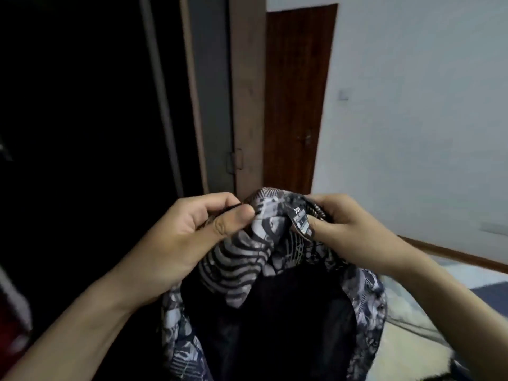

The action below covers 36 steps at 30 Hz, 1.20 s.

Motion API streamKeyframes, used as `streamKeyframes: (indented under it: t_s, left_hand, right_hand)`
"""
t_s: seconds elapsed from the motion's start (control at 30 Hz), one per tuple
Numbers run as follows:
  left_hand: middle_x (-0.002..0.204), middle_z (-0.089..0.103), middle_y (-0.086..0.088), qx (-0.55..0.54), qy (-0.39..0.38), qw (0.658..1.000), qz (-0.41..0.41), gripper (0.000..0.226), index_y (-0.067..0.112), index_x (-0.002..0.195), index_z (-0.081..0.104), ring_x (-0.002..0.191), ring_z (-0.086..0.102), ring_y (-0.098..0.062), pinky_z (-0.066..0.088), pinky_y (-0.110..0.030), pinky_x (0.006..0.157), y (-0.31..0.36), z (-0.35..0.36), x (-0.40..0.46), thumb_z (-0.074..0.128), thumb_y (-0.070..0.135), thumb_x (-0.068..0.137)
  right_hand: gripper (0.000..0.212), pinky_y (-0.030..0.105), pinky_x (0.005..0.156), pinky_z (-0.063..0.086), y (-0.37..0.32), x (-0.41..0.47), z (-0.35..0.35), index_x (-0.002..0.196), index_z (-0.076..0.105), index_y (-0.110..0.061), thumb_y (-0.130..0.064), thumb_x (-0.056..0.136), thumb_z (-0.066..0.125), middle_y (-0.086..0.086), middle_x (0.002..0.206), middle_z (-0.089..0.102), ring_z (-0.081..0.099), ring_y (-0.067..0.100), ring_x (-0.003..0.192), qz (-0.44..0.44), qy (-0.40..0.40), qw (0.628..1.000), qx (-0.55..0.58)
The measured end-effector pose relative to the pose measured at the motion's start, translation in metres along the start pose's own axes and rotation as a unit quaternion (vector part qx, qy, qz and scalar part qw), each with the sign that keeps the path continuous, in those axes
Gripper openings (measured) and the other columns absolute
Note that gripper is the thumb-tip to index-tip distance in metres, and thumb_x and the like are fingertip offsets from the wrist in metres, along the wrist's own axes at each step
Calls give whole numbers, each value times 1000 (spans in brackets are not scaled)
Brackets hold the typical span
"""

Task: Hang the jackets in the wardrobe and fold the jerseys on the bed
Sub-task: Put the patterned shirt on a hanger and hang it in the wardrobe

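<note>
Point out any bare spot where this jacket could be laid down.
Bare wall and shut door offer no surface. Only the pale bedding at lower right, beside the blue patch, looks free. Both hands, left hand and right hand, grip the jacket.

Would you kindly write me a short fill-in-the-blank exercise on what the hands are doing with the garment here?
1. Both hands hold the patterned jacket at its ____.
2. The right hand pinches the edge by the sewn-in ____.
3. The jacket's lining is coloured ____.
4. The left hand presses the fabric with its ____.

Missing words: collar; label; black; thumb
</note>
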<state>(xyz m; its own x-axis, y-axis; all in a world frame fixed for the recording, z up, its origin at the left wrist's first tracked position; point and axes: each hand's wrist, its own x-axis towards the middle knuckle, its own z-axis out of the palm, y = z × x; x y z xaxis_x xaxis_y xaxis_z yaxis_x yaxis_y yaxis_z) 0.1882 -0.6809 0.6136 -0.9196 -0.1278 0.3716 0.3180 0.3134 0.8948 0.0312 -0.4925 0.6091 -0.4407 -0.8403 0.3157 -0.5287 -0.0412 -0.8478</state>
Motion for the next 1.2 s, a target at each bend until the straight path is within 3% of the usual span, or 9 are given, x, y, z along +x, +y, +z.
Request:
streamKeyframes:
  t_s: [0.07,0.2,0.27,0.4,0.57,0.67,0.8,1.07,1.2]
  left_hand:
    - [65,54,-1,63,26,998,-5,47,21,70,65,59,49,-12,39,-19,53,17,-34,-31,71,67,78]
    - [73,62,-21,161,132,977,-51,86,-9,85,66,70,57,-23,42,-37,63,50,-112,-105,79,74,64]
    - [73,68,-16,183,210,958,-71,71,-2,79,71,67,62,-18,48,-29,60,64,-144,-144,82,67,65]
    - [58,51,4,284,331,893,-111,47,14,61,63,55,44,-3,33,-15,50,79,-189,-209,67,51,90]
    - [58,41,2,451,373,791,-180,52,8,68,57,54,36,-5,26,-27,54,81,-239,-284,57,53,93]
    - [62,49,-8,475,395,761,-198,50,11,67,58,56,42,-3,29,-25,56,82,-264,-315,56,54,92]
    - [67,50,-13,466,397,763,-207,50,14,67,56,60,45,-8,32,-31,61,80,-298,-345,57,58,91]
    - [66,66,6,423,397,790,-199,33,29,71,68,62,60,-9,41,-27,61,73,-344,-343,69,61,80]
    - [81,74,-2,426,406,783,-200,41,17,81,70,78,72,-18,54,-35,70,65,-364,-333,75,57,77]
  right_hand:
    - [19,20,68,51,-15,16,31,99,78,-25,-31,94,61,-6,84,76,63,1,76,-35,-54,997,38]
    - [32,55,92,54,-48,49,106,119,74,-22,-41,95,65,11,113,77,70,35,111,-94,-176,976,86]
    - [36,59,95,48,-62,66,149,116,74,-19,-45,94,65,15,112,75,67,39,113,-105,-224,964,103]
    - [48,41,69,53,-85,110,236,87,70,-12,-60,87,67,-1,76,70,63,5,73,-177,-207,958,89]
    - [45,38,67,46,-101,178,339,79,68,-13,-58,83,74,9,73,67,54,3,69,-255,-214,941,67]
    - [49,31,59,37,-115,201,386,73,66,-8,-55,83,74,-3,60,54,45,0,60,-275,-246,928,44]
    - [63,31,57,34,-123,227,431,70,60,-3,-65,78,72,-1,60,50,44,11,56,-254,-315,913,50]
    - [42,23,48,28,-129,276,465,64,58,-18,-52,80,76,-7,55,45,38,9,51,-232,-332,911,82]
    - [43,23,50,32,-127,309,475,70,62,-12,-51,78,79,-4,60,51,43,9,54,-222,-351,904,102]
